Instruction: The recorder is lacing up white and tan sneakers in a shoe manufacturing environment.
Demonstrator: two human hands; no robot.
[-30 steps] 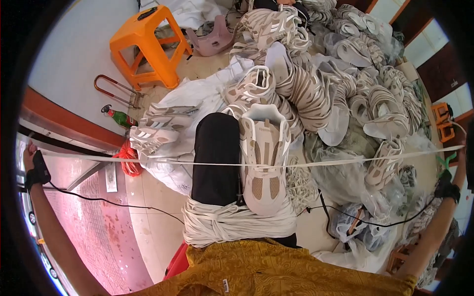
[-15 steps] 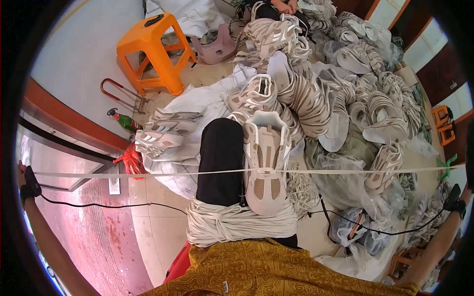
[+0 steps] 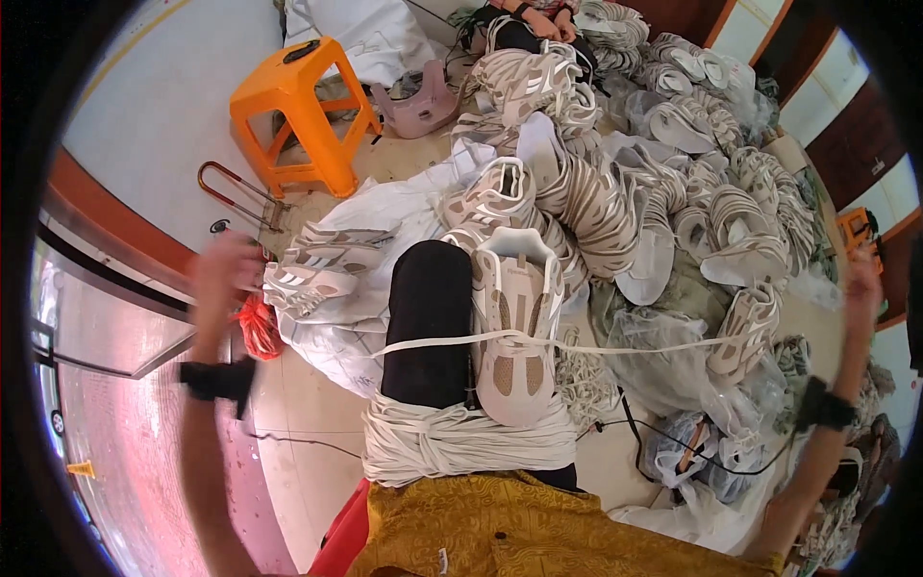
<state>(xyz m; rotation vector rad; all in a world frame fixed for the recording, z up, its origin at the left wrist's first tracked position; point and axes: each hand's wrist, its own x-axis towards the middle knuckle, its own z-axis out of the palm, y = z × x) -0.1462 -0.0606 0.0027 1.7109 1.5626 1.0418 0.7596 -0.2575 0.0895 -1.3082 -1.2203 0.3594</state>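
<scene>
A beige and white sneaker (image 3: 516, 375) rests toe toward me beside my black-clad knee (image 3: 430, 298). A flat cream shoelace (image 3: 596, 348) runs across its lower lacing area, with loose ends out to both sides. My left hand (image 3: 226, 274) is raised at the left, near a red plastic bag (image 3: 258, 322) and apart from the lace. Far out at the right, my right hand (image 3: 862, 279) is up and also away from the lace. Motion smears the fingers of both hands. A thick bundle of cream laces (image 3: 461, 442) lies across my lap.
Stacked sneaker uppers (image 3: 601, 207) cover the floor ahead and to the right. More shoes (image 3: 327, 264) lie on white sacking (image 3: 404, 202). An orange stool (image 3: 303, 115) stands back left. Another person's hands (image 3: 553, 24) show at the top. Black cords hang near both my wrists.
The shoelace was stretched taut out to both sides; now its ends hang free and slack. Both hands have let go, moving upward and inward.
</scene>
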